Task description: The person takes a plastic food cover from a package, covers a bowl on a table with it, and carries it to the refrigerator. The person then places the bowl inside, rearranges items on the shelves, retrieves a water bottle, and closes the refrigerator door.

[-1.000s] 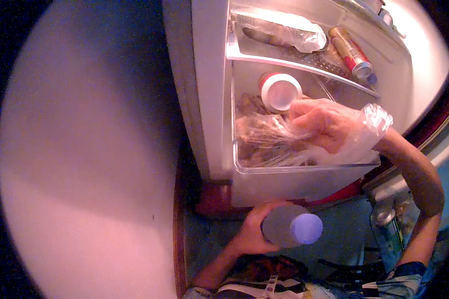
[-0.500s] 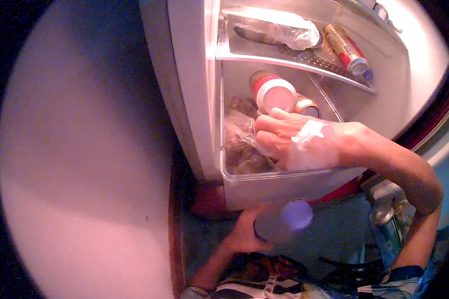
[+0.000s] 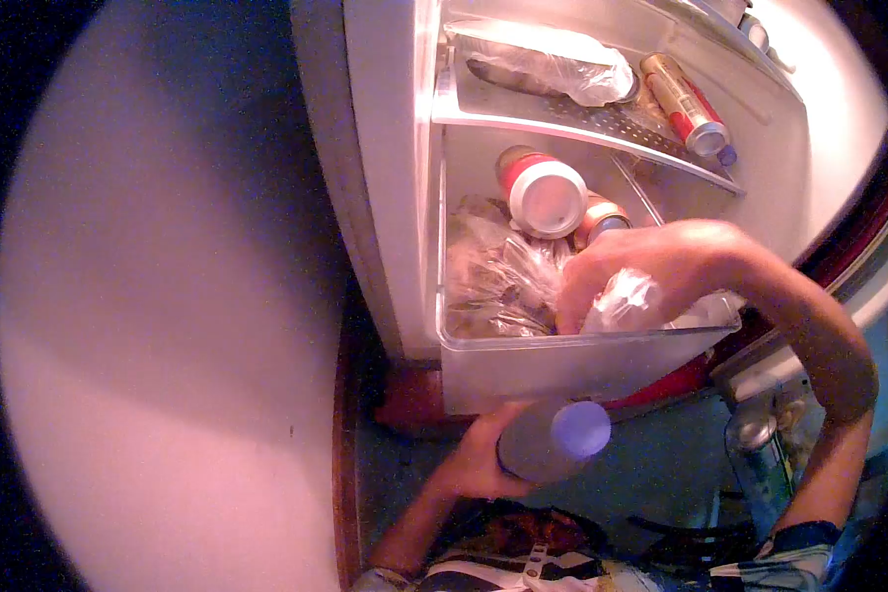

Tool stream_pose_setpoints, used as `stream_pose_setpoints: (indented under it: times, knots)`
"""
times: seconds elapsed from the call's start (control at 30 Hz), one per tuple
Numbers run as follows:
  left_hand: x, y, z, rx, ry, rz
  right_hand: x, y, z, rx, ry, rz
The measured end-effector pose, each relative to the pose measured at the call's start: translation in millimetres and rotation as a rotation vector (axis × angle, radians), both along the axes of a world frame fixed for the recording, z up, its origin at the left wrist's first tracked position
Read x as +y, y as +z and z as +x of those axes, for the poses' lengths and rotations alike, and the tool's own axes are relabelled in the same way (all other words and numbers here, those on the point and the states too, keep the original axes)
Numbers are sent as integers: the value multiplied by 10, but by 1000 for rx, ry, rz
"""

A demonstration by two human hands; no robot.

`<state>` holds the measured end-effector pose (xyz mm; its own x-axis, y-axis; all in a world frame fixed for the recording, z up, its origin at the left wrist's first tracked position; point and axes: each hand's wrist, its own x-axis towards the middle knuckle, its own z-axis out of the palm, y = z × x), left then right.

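My left hand (image 3: pixel 481 459) is wrapped round a dark bottle (image 3: pixel 533 446) with a bluish-purple cap, held below the front of the fridge drawer (image 3: pixel 562 373). My right hand (image 3: pixel 612 281) reaches down into this clear drawer, with a white patch on its back. Its fingers are hidden inside, beside crinkled clear plastic bags (image 3: pixel 503 271) whose contents I cannot make out. Just beyond the hand lie a red jar with a white lid (image 3: pixel 548 197) and an orange can (image 3: pixel 602 215).
On the shelf (image 3: pixel 562 123) above lie a white plastic-wrapped item (image 3: pixel 553 61) and a gold-and-red can (image 3: pixel 686 104). The open fridge door (image 3: pixel 168 345) fills the left side. A green can or bottle (image 3: pixel 760 454) stands low on the right.
My right hand has moved right and deeper into the drawer, from above the bags, and its fingers have gone out of sight. The bottle in my left hand has shifted slightly left.
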<state>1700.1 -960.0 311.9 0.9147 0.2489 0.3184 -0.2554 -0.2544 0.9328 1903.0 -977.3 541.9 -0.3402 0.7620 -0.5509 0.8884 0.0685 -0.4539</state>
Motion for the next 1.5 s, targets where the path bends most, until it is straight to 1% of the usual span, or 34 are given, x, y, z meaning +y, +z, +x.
stream_pose_setpoints:
  times: [0.07, 0.1, 0.13, 0.17, 0.2, 0.23, 0.27, 0.3, 0.37, 0.4, 0.43, 0.47, 0.57, 0.63, 0.67, 0.73, 0.77, 0.83, 0.87, 0.9, 0.97, 1.0, 1.03, 1.1, 1.13, 1.17, 1.23, 1.3, 1.33, 1.37, 1.4, 1.43, 1.5]
  knots:
    - [-29, -105, 20, 9, -1, -11, 9, -95, -63, -35, -26, -113]
    - [-28, -115, 8, 12, 1, -15, -33, -145, -90, -32, -24, -116]
    - [-19, -102, -2, 18, 22, 44, -95, -175, -109, -36, 54, 139]
    - [-10, -101, -10, 21, 37, 107, -123, -133, -79, 3, 35, 112]
    - [-5, -118, -8, 20, 25, 106, -121, -42, -135, 41, 15, 85]
    - [-5, -142, -3, 16, 20, 54, -183, -40, -6, 181, 4, 139]
    - [-1, -113, 22, 16, 26, 7, -185, 140, 2, 139, -27, 129]
    - [4, -22, 16, 18, 35, 13, -203, 353, -12, 100, -52, 119]
    - [-100, 274, -43, 7, -47, -54, -304, 618, 76, 159, -445, 217]
    - [-142, 321, -36, 7, -47, -53, -285, 637, 145, 60, -412, 495]
    - [-201, 358, -23, -35, -116, -178, -253, 561, 175, 58, -415, 503]
    - [-243, 397, -18, -76, -184, -305, -151, 400, 204, -84, -253, 630]
    - [-257, 588, -67, -69, -202, -266, -53, 117, 75, -575, 52, 744]
    - [-243, 646, -130, -90, -191, -266, 51, 6, 119, -500, 203, 959]
    - [-234, 692, -157, -107, -182, -270, 81, 26, 182, -493, 207, 961]
    - [-154, 801, -120, -132, -144, -294, 186, 90, 247, -319, 254, 895]
    - [-119, 866, -102, -159, -111, -317, 232, 83, 257, -310, 258, 892]
    - [-36, 1091, -118, -127, -85, -277, 317, 65, 225, -243, 268, 1007]
    - [-43, 1157, -182, -111, -59, -230, 355, 49, 112, -255, 202, 937]
    - [-44, 1210, -218, -118, -48, -227, 413, 17, 57, -255, 215, 941]
    - [-62, 1300, -203, -159, -11, -119, 520, -79, 27, -216, 90, 876]
    - [-36, 1350, -201, -148, -3, -120, 534, -123, 28, -192, 85, 952]
    - [-30, 1400, -194, -163, 19, -80, 593, -120, 30, -177, -21, 858]
    - [-12, 1426, -111, -185, 27, -36, 556, -48, 128, -322, 123, 838]
    - [-16, 1463, -93, -231, 35, -33, 568, -37, 127, -279, 161, 789]
    - [-10, 1506, -95, -275, 46, -26, 546, -70, 83, -312, 211, 845]
    - [19, 1615, -112, -262, 48, -1, 497, -82, -104, -381, 306, 965]
    - [32, 1652, -73, -247, 43, 19, 429, -6, -161, -496, 205, 782]
    - [34, 1667, -57, -309, 87, 51, 446, -2, -158, -496, 202, 783]
    - [39, 1683, -41, -372, 133, 85, 477, 4, -137, -387, 224, 777]
    - [43, 1703, -31, -373, 132, 90, 510, 10, -108, -277, 248, 773]
    - [39, 1716, -18, -285, 117, 22, 567, -60, 16, -278, 248, 776]
    - [43, 1732, -24, -204, 105, -47, 677, -112, 85, 29, 309, 858]
